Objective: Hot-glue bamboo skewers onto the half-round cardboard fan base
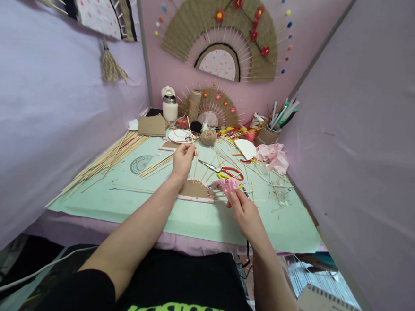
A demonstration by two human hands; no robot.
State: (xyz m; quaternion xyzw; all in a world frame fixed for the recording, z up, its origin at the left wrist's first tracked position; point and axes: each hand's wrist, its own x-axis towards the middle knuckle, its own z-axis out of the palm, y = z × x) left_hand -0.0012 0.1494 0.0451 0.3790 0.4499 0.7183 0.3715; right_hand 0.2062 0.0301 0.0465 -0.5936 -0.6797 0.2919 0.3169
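Observation:
My left hand [183, 160] is closed in a pinch on a thin wooden stick [190, 128], which points up and slightly left above the table. Below it lies a half-round piece of brown cardboard [195, 189] with a pink-and-white edge, and several sticks fan out from its curved side. A pink hot glue gun [228, 185] is gripped in my right hand [243, 212], its nozzle at the right end of the cardboard and a small light glowing on its body. Behind the gun are scissors [230, 172] with red-orange handles.
Many loose sticks [111, 158] lie along the left side, near a round protractor [141, 164]. At the back stand a white bottle [170, 108], a twine ball [209, 136] and a cup [267, 135] of glue sticks. Pink crumpled fabric [274, 157] lies right. Fabric walls enclose the table.

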